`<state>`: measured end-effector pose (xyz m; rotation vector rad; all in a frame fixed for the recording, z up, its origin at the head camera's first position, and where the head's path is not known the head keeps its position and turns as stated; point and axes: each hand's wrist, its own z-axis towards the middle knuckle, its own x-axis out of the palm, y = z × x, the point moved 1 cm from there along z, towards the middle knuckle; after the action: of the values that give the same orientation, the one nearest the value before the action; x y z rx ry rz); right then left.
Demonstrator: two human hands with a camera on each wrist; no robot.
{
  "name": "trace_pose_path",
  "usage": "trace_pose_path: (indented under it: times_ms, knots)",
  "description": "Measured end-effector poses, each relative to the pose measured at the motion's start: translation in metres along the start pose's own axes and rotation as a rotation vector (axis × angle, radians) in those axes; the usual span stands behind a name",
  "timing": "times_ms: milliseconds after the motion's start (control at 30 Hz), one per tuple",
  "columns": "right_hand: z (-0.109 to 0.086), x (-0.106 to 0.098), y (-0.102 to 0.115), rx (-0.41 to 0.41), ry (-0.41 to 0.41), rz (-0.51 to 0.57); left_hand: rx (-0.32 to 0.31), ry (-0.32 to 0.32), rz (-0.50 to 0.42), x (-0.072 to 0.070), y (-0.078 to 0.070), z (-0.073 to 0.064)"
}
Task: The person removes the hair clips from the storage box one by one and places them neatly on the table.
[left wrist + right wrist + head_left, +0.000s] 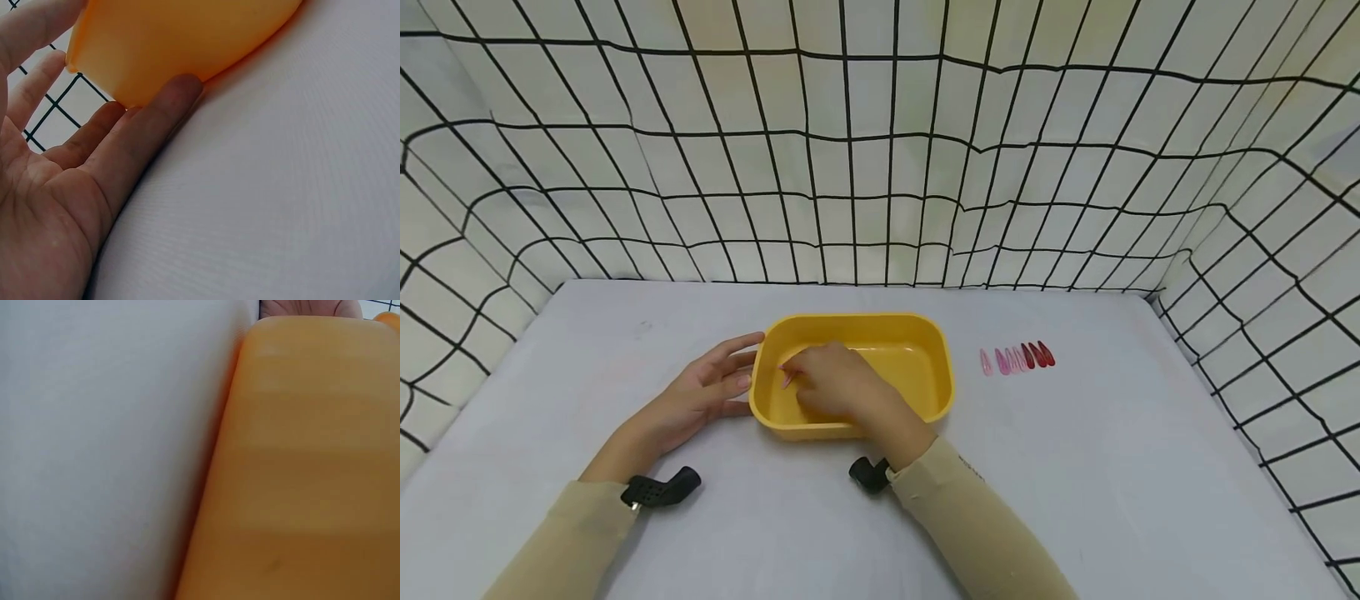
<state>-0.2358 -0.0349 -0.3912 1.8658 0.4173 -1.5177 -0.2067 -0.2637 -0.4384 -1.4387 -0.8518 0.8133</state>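
Observation:
In the head view my right hand [838, 379] reaches into a yellow plastic tub [917, 429], fingers curled near its left end. A small pink hair clip [787, 380] shows at the fingertips, pinched there and partly hidden by the hand. My left hand [711, 387] lies beside the tub's left end with relaxed fingers touching its outer wall. Close up in the left wrist view, the thumb [159, 112] rests low against the yellow wall. The tub's near side [300, 456] fills much of the right wrist view, hiding the right hand there.
To the right of the tub, several snap hair clips [1017, 358] lie in a row, pink on the left and dark red on the right. The white tabletop [1112, 467] is bordered by a black wire grid [891, 137] at the back and sides.

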Motion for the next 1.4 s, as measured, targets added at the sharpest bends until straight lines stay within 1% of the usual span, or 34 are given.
trace_pose_path:
  times_ms: [133,267,367,533,667,800,933,1033,1233,1400]
  knots:
    - [-0.0001,-0.0003,0.0011,0.003,-0.016,-0.003,0.005,-0.001,-0.003,0.0000,0.0005,-0.0003]
    - [0.0011,0.0003,0.0012,0.011,-0.037,0.015,-0.010,-0.011,-0.002,0.0005,0.0001,-0.0002]
    - [0.0006,-0.0004,0.0019,0.022,-0.037,0.027,-0.021,-0.022,0.007,0.0006,-0.0003,-0.0004]
    - [-0.0003,-0.0014,0.0016,0.034,-0.015,0.051,-0.020,-0.024,0.016,0.0013,-0.0008,-0.0002]
    - [-0.0019,-0.0002,0.0008,0.056,0.011,0.045,-0.024,-0.028,0.010,0.0017,-0.0013,-0.0001]
    - [-0.0030,0.0012,0.0008,0.042,0.020,0.041,-0.024,-0.026,0.009,0.0014,-0.0015,-0.0007]
    - [-0.0028,0.0019,0.0008,0.034,0.022,0.078,-0.023,-0.023,0.009,0.0008,-0.0008,-0.0012]
    - [-0.0027,0.0026,0.0007,0.049,0.027,0.114,-0.021,-0.021,0.004,0.0005,-0.0009,-0.0015]
    - [-0.0023,0.0033,-0.0003,0.076,0.038,0.152,-0.022,-0.028,0.015,0.0002,-0.0016,-0.0013]
    - [-0.0025,0.0021,-0.0042,0.067,0.063,0.246,-0.019,-0.027,0.019,0.0008,-0.0009,-0.0005]
